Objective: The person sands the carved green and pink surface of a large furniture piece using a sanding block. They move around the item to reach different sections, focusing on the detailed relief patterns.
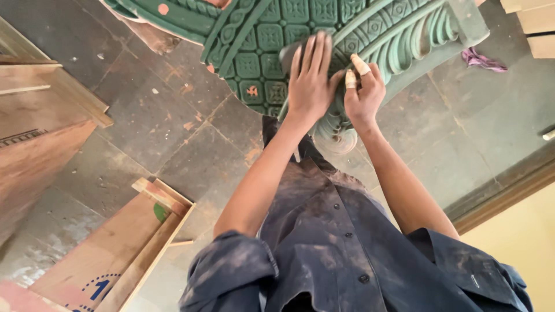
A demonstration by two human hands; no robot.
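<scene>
A large green carved panel (pixel 272 34) with square rosettes and leaf scrolls fills the top middle of the head view. My left hand (pixel 310 78) lies flat on it, fingers together, pressing a dark grey piece of sanding paper (pixel 287 53) against the carving. My right hand (pixel 364 89) grips the scrolled edge of the panel just to the right. Two of its fingers wear pale tape. Both forearms reach up from my dusty dark blue shirt.
Grey stone floor tiles (pixel 173 121) lie below. Wooden boards (pixel 40 115) stand at the left and a plywood box (pixel 115 248) at the lower left. A purple rag (pixel 483 59) lies at the upper right, near wood planks (pixel 535 26). A wooden threshold (pixel 503 193) runs at right.
</scene>
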